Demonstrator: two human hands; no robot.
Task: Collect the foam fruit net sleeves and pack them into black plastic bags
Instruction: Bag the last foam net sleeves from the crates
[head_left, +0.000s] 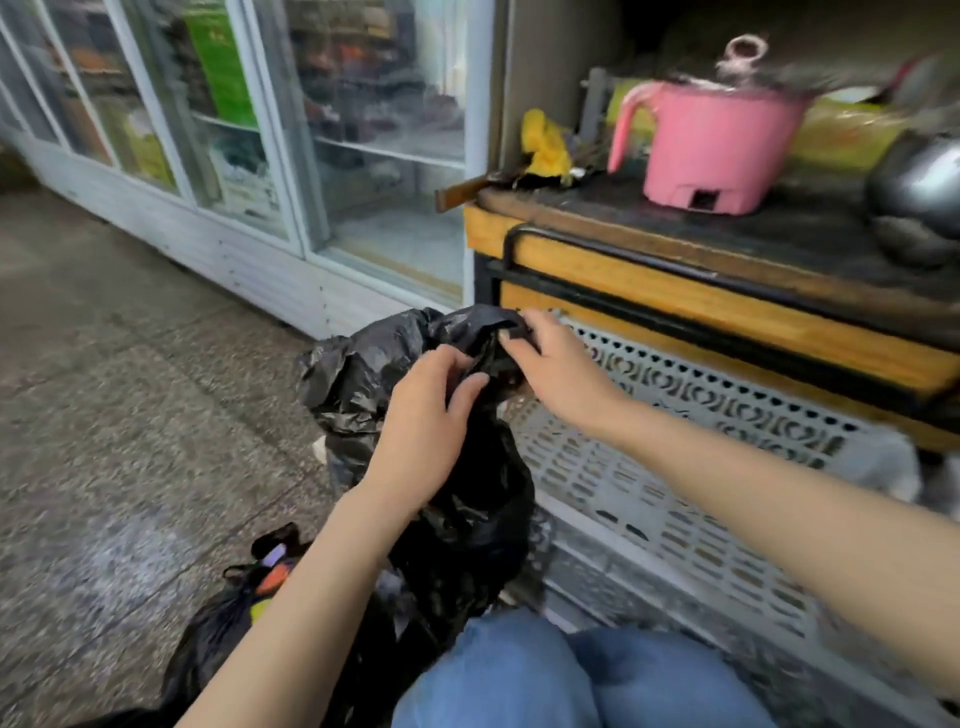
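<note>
A crumpled black plastic bag (363, 374) hangs in front of my knees, its body reaching down to the floor. My left hand (426, 431) grips the bunched plastic near the bag's top, fingers curled round it. My right hand (550, 364) pinches the upper edge of the same bag just to the right. A second black bag (218, 634) lies on the floor at lower left, with orange and pale items showing at its mouth. No foam net sleeves are plainly visible; the bag's inside is hidden.
A grey perforated plastic crate (675, 467) stands right of the bag, under a wooden-edged counter (727, 312). On the counter sit a pink pot (711, 140) and a metal pot (914, 197). Glass-door cabinets (260, 156) line the back left. Speckled floor (130, 415) stretches left.
</note>
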